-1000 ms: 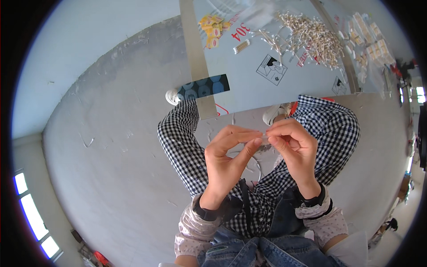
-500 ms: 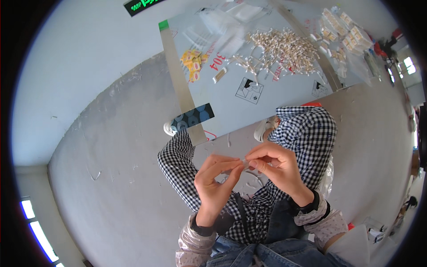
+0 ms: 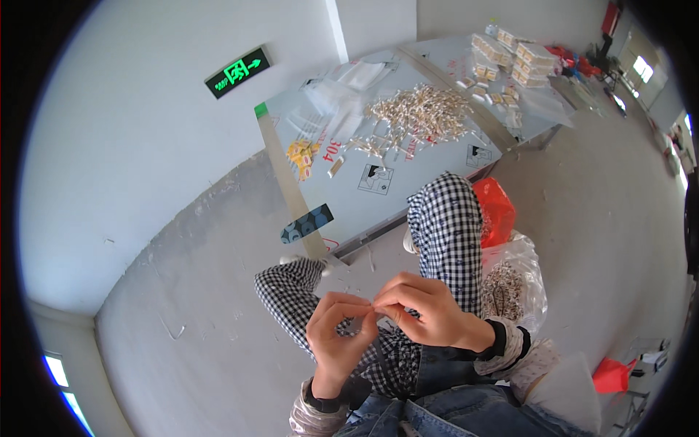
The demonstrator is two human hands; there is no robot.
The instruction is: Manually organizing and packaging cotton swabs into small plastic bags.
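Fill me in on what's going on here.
A person holds their left hand and right hand together above the lap, fingertips nearly meeting; anything between them is too small to make out. On the table ahead lie a loose heap of cotton swabs, some yellow packets and clear plastic bags. Stacked packs stand at its far right.

A running-figure sign (image 3: 237, 72) with arrow hangs on the wall (image 3: 145, 109), while red print (image 3: 330, 151) and boxed pictograms (image 3: 375, 179) mark the tabletop (image 3: 342, 205).

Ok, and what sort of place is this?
Probably a workshop or packing room: a heap of cotton swabs on a table, stacked packs farther right, and a green exit sign on the wall.
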